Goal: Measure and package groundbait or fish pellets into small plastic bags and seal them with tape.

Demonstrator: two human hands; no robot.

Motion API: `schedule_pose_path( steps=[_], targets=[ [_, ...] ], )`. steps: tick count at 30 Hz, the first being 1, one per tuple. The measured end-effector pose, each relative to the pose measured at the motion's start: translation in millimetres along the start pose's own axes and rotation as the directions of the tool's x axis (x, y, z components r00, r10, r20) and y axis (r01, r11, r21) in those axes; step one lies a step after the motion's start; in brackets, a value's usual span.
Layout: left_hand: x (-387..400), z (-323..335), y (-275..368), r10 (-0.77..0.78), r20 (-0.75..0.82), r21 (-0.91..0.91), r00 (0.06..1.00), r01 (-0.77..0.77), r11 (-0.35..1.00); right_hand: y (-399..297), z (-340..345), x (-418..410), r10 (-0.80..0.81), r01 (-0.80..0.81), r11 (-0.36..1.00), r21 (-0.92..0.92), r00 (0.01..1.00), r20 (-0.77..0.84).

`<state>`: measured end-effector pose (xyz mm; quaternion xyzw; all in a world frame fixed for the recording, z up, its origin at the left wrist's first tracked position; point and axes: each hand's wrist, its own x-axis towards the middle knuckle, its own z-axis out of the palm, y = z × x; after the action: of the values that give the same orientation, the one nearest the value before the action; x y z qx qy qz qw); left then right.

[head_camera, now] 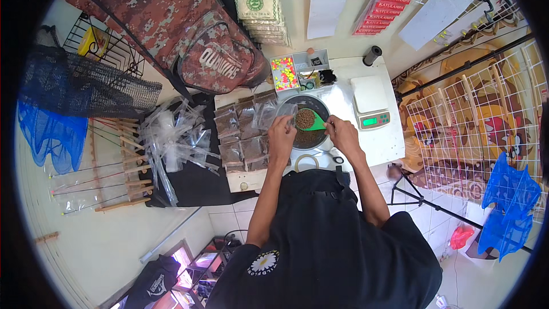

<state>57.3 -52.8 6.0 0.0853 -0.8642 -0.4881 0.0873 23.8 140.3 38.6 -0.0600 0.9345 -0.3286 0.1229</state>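
My right hand [342, 132] grips the handle of a green plastic scoop [318, 122], whose bowl is heaped with brown pellets [305, 118]. The scoop is over a dark round pot [321, 102] with more pellets at its bottom. At the pot's left side, my left hand [282, 134] pinches a clear plastic bag [283, 113] close to the scoop's bowl. Whether the bag holds anything is hard to see. Left of the pot lie rows of filled clear packets [243, 150] with brown contents.
A digital kitchen scale [371, 101] with a lit display stands at right. Behind the pot is a divided tray [296, 88] with small bright pieces. A tape roll [307, 157] and black-handled scissors [338, 159] lie near the front edge. Loose plastic bags [176, 133] are piled at left.
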Motion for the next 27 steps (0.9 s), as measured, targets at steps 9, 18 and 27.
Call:
schedule_pose_path(
  steps=[9, 18, 27],
  targets=[
    [2, 8, 5, -0.003, 0.051, -0.030, 0.999, 0.004, 1.000, -17, -6, 15, -0.081, 0.073, 0.962, -0.262, 0.996, -0.022],
    [10, 27, -4, -0.045, 0.028, -0.247, 0.999, 0.051, 0.968, -66, -31, 36, -0.221, 0.260, 0.736, -0.625, 0.965, 0.141],
    [10, 39, -22, -0.128, 0.049, -0.553, 0.991, 0.134, 0.823, -98, -31, 37, -0.304, 0.338, 0.664, -0.667, 0.937, 0.172]
  ],
)
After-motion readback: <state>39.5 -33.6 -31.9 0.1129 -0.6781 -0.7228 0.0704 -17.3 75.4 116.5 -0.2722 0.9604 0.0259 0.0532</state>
